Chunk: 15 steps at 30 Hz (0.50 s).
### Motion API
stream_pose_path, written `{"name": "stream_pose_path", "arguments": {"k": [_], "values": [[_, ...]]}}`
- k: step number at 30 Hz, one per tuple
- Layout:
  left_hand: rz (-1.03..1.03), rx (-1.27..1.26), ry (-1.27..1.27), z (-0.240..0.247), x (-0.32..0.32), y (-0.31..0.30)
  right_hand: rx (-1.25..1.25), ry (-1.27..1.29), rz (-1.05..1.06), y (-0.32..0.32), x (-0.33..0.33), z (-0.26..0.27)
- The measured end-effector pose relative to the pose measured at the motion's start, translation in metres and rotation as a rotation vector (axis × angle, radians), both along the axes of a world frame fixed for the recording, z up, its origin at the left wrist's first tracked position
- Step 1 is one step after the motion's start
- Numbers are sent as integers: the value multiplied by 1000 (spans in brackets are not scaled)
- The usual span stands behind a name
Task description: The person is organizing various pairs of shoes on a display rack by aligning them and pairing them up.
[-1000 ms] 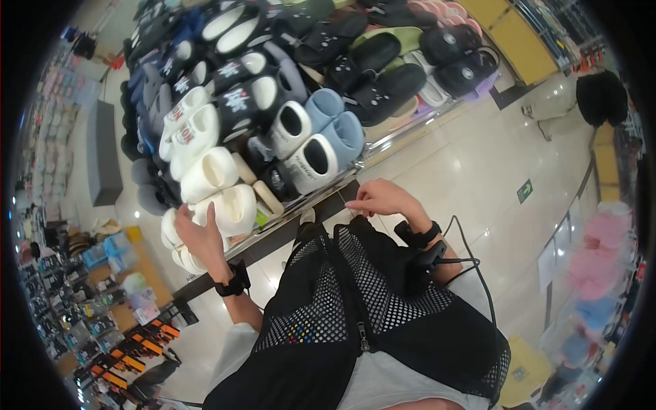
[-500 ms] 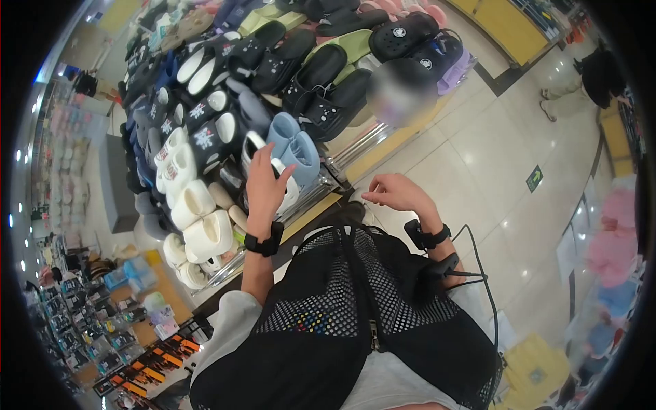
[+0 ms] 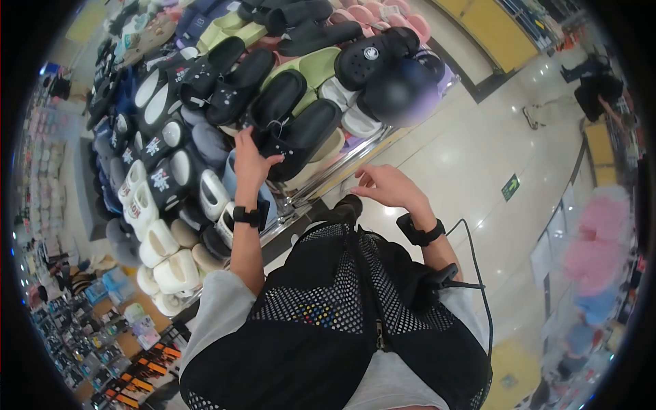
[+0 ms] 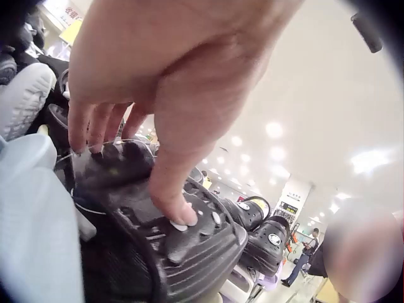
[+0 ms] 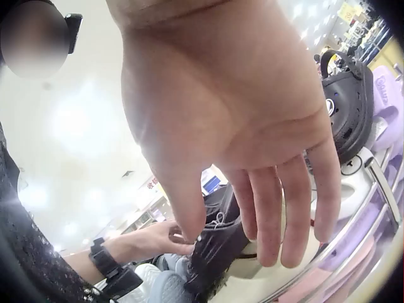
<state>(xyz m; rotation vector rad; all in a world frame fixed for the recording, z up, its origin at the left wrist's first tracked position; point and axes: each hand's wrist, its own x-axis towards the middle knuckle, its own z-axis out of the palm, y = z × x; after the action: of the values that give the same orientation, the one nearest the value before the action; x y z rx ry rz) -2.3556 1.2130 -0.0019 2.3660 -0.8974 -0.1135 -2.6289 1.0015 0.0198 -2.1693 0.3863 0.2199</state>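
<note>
My left hand (image 3: 251, 164) reaches over the toe end of a pair of black slides (image 3: 311, 133) with small white marks, joined by a thin loop. In the left wrist view the thumb (image 4: 177, 205) touches the near slide's upper (image 4: 205, 262), while the other fingers, fairly straight, reach down onto the pair farther back. Pale blue slides (image 4: 31, 189) lie close beside that hand. Away from the shoes, my right hand (image 3: 388, 186) hovers in front of the display edge. Its fingers hang loosely and hold nothing in the right wrist view.
White slides (image 3: 160, 242) and other dark slides (image 3: 164, 143) crowd the display to the left. Black clogs (image 3: 359, 61) lie farther right. A metal rail (image 3: 335, 167) edges the display. On the tiled floor (image 3: 471, 164), a person (image 3: 594, 89) is at far right.
My left hand has moved from the white slides past the white and blue ones to the black slides. The view has shifted rightward along the display. My right hand stays in front, empty.
</note>
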Motion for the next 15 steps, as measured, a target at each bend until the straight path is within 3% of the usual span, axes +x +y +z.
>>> {"name": "stream_pose_path", "arguments": {"k": [7,11,15], "values": [[125,29,42,7,-9,-14,-68,-316,-72,-69,82,21],[193,139,18,10,-19,-29,-279,-308,-33,-79,123,8],[207,224,-17,-6,-11,-42,-240,-116,134,-76,154,-1]]}}
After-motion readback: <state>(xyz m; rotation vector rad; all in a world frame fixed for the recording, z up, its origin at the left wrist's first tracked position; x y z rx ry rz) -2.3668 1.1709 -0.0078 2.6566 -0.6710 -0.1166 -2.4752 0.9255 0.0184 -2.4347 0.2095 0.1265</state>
